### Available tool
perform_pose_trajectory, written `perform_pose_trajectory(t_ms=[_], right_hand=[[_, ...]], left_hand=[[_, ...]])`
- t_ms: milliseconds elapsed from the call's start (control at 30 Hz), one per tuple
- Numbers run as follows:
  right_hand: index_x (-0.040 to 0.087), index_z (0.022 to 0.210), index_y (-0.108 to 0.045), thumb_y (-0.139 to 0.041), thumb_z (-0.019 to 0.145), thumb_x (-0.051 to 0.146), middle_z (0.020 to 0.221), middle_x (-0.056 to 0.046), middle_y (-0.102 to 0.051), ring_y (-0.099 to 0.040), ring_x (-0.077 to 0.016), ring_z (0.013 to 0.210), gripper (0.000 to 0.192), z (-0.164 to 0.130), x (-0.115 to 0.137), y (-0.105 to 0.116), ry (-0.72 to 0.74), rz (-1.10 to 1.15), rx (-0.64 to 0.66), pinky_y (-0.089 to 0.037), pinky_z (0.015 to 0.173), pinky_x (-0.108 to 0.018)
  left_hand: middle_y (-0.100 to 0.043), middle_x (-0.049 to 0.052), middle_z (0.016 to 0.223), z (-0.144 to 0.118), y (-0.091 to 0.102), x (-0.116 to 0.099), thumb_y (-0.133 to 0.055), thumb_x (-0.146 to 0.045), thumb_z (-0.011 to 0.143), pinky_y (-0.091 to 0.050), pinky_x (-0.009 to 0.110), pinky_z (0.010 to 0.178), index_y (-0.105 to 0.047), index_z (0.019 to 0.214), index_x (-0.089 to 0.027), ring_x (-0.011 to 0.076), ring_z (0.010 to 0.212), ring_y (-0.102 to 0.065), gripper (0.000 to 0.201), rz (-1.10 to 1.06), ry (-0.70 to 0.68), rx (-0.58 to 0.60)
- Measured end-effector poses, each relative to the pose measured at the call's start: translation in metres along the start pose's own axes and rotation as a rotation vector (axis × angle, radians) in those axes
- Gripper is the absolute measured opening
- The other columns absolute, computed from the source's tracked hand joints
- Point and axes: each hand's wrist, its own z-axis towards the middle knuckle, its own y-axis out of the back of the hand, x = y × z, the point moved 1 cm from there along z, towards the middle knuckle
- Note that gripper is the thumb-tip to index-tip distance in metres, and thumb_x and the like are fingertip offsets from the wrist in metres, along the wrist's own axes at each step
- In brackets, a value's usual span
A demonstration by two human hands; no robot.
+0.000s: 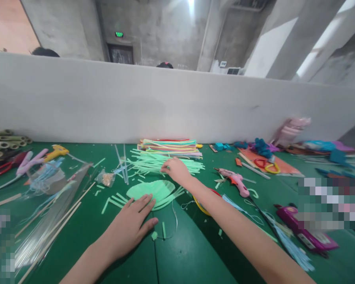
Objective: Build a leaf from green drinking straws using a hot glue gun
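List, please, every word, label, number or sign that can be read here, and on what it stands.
No text can be read.
Green sign on the far wall: characters too blurred.
Pale patch on the magenta device: too small and blurred.
Faint marks on that wall: cannot tell whether writing.

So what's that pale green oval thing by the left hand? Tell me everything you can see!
The oval piece is pale green, with faint lines across its face. It looks thin and soft, though I can't tell the exact material. It lies on the dark green table, nearer the person than the pile of green strips. Bent strips stick out at its left, and more strips curve along its lower right edge. The left hand rests on its near edge.
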Motion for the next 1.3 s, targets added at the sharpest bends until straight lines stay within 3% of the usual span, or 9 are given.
perform_pose_trajectory(t_ms=[167, 267, 333, 400, 467, 567, 733, 1067, 1300], right_hand=[[0.017, 0.094, -0.073, -0.059, 0.094, 0.029, 0.092, -0.004, -0.076, -0.067, -0.0160, 0.083, 0.018, 0.006, -0.002, 0.030, -0.015, 0.192, -0.193, -0.047, 0.078, -0.025], [0.013, 0.112, -0.066, -0.036, 0.103, 0.037, 0.102, -0.009, -0.073, -0.066, -0.0157, 0.087, 0.039, -0.003, 0.013, 0.070, -0.060, 0.275, -0.381, -0.048, 0.079, -0.027], [0.015, 0.117, -0.063, -0.035, 0.102, 0.044, 0.095, -0.007, -0.072, -0.064, -0.0141, 0.072, 0.043, -0.023, 0.026, 0.100, -0.078, 0.414, -0.510, -0.050, 0.069, -0.027], [0.020, 0.103, -0.069, -0.052, 0.095, 0.046, 0.084, -0.002, -0.071, -0.061, -0.0135, 0.065, 0.032, -0.052, 0.038, 0.123, -0.008, 0.417, -0.373, -0.048, 0.064, -0.027], [0.025, 0.090, -0.073, -0.057, 0.094, 0.039, 0.084, -0.001, -0.072, -0.063, -0.0151, 0.072, 0.021, -0.085, 0.044, 0.132, 0.083, 0.258, -0.029, -0.047, 0.066, -0.027], [0.026, 0.089, -0.075, -0.057, 0.095, 0.027, 0.089, -0.002, -0.072, -0.066, -0.0177, 0.082, 0.019, -0.128, 0.041, 0.120, 0.091, 0.055, 0.290, -0.048, 0.071, -0.029], [0.023, 0.089, -0.075, -0.054, 0.095, 0.020, 0.089, -0.004, -0.069, -0.067, -0.0196, 0.083, 0.023, -0.147, 0.035, 0.082, -0.043, -0.147, 0.453, -0.045, 0.067, -0.029], [0.021, 0.092, -0.073, -0.055, 0.096, 0.030, 0.086, -0.003, -0.069, -0.066, -0.0187, 0.083, 0.020, -0.123, 0.058, 0.037, 0.121, -0.110, 0.442, -0.040, 0.062, -0.027], [0.024, 0.113, -0.068, -0.056, 0.096, 0.032, 0.098, -0.004, -0.070, -0.068, -0.0196, 0.088, 0.022, -0.129, 0.047, 0.033, 0.172, -0.036, 0.371, -0.045, 0.066, -0.027]], left_hand=[[-0.053, 0.004, 0.145, 0.001, 0.000, 0.005, -0.033, -0.049, 0.100, -0.037, 0.050, 0.113, -0.054, 0.138, -0.025, 0.0248, 0.135, -0.048, 0.050, -0.050, -0.038, -0.068], [-0.067, 0.005, 0.131, 0.002, 0.001, 0.016, -0.038, -0.042, 0.099, -0.042, 0.048, 0.110, -0.066, 0.124, -0.023, 0.0250, 0.128, -0.056, 0.042, -0.103, -0.033, -0.198], [-0.069, 0.006, 0.127, 0.001, 0.004, 0.023, -0.042, -0.039, 0.097, -0.046, 0.046, 0.106, -0.070, 0.117, -0.023, 0.0256, 0.124, -0.059, 0.038, -0.126, 0.006, -0.250], [-0.069, 0.008, 0.125, -0.001, 0.009, 0.029, -0.045, -0.039, 0.096, -0.048, 0.045, 0.103, -0.071, 0.112, -0.023, 0.0263, 0.121, -0.060, 0.035, -0.145, 0.054, -0.270], [-0.071, 0.008, 0.118, -0.003, 0.015, 0.033, -0.047, -0.039, 0.095, -0.051, 0.043, 0.096, -0.072, 0.106, -0.023, 0.0261, 0.113, -0.063, 0.032, -0.161, 0.101, -0.282], [-0.073, 0.006, 0.102, -0.006, 0.022, 0.038, -0.048, -0.040, 0.093, -0.052, 0.040, 0.086, -0.072, 0.098, -0.023, 0.0254, 0.099, -0.065, 0.029, -0.177, 0.156, -0.274], [-0.070, 0.003, 0.097, -0.007, 0.021, 0.041, -0.056, -0.040, 0.089, -0.049, 0.037, 0.082, -0.071, 0.094, -0.027, 0.0245, 0.097, -0.061, 0.021, -0.206, 0.130, -0.171], [-0.060, 0.005, 0.104, -0.005, 0.017, 0.024, -0.055, -0.033, 0.093, -0.045, 0.040, 0.087, -0.065, 0.094, -0.024, 0.0242, 0.100, -0.054, 0.013, -0.116, -0.029, -0.092], [-0.059, 0.010, 0.094, -0.005, 0.007, 0.024, -0.037, -0.018, 0.095, -0.045, 0.040, 0.074, -0.057, 0.082, -0.019, 0.0263, 0.086, -0.054, 0.024, 0.110, -0.068, -0.138]])
